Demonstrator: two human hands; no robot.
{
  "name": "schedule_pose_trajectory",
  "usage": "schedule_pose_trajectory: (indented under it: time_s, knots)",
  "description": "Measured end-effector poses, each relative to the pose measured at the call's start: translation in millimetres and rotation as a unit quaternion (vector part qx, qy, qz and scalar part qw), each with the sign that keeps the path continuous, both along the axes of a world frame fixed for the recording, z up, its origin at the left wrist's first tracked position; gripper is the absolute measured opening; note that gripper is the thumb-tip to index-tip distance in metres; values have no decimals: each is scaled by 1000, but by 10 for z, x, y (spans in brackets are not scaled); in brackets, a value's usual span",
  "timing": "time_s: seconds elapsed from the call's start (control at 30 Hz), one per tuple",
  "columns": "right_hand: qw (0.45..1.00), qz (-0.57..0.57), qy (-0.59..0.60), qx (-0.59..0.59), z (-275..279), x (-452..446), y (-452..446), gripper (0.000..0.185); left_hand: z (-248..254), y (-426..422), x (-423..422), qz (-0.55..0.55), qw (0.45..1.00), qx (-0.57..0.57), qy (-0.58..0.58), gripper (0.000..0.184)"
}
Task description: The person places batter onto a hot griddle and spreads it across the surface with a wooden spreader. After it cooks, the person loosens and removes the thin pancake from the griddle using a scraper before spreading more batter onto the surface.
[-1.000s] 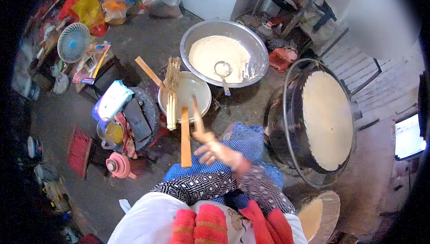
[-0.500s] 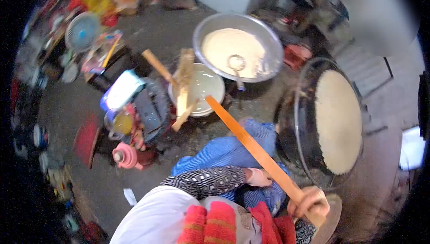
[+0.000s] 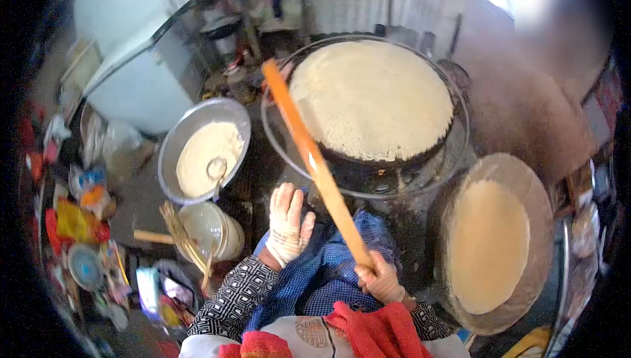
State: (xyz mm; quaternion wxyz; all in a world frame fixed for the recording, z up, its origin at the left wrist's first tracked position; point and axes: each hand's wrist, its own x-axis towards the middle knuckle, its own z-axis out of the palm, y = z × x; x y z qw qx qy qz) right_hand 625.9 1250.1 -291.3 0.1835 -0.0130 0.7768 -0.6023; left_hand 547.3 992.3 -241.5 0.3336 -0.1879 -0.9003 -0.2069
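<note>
Right hand [image 3: 380, 281] wrapped round the near end of a wooden spatula [image 3: 315, 164], which slants across our view of the pancake [image 3: 374, 98] on the griddle [image 3: 345, 158]. Left hand [image 3: 287, 228] spread, empty. We judge a careless dip could tear the edge.

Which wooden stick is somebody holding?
The long, flat wooden slat gripped near its bottom end by the right hand. The other sticks are over by the white bucket, with no hand on them.
</note>
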Motion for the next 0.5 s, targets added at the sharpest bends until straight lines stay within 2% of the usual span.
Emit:
schedule_pose_trajectory:
  time_s: [0.03, 0.1, 0.13, 0.2, 0.27, 0.3, 0.33, 0.37, 0.43, 0.47, 0.5]
  knots:
    - [998, -17, 54, 33, -135, 128, 78, 47, 247, 114, -137, -26, 998, -63, 1, 54]
    - [998, -58, 1, 29, -91, 514, 378, 57, 439, 472, -366, -84, 976, -187, -70, 63]
    - [997, -70, -31, 31, -63, 615, 540, 62, 475, 660, -543, -134, 966, -201, -94, 69]
    - [988, -152, 5, 28, -376, 1042, 928, 64, 469, 1178, -833, -226, 945, -209, -113, 77]
    - [966, -243, 2, -84, -316, 1198, 979, 66, 451, 1790, -1126, -311, 927, -182, -104, 82]
    - [937, -289, -11, -195, -134, 1220, 1005, 67, 448, 2100, -1261, -349, 918, -163, -89, 86]
    - [895, -331, -20, -299, 30, 1194, 1021, 68, 367, 2375, -1441, -369, 909, -173, -82, 89]
    - [878, -359, -78, -305, 252, 938, 917, 68, 249, 2511, -1734, -388, 901, -180, -74, 91]
    - [837, -412, -189, -308, 577, 579, 808, 69, -197, 2768, -2042, -362, 868, -306, -146, 95]
    - [858, -414, -183, -245, 446, 411, 770, 67, -354, 2783, -2196, -360, 874, -297, -135, 100]
    - [865, -384, -177, -270, 416, 283, 792, 68, -328, 2763, -2317, -357, 878, -296, -118, 102]
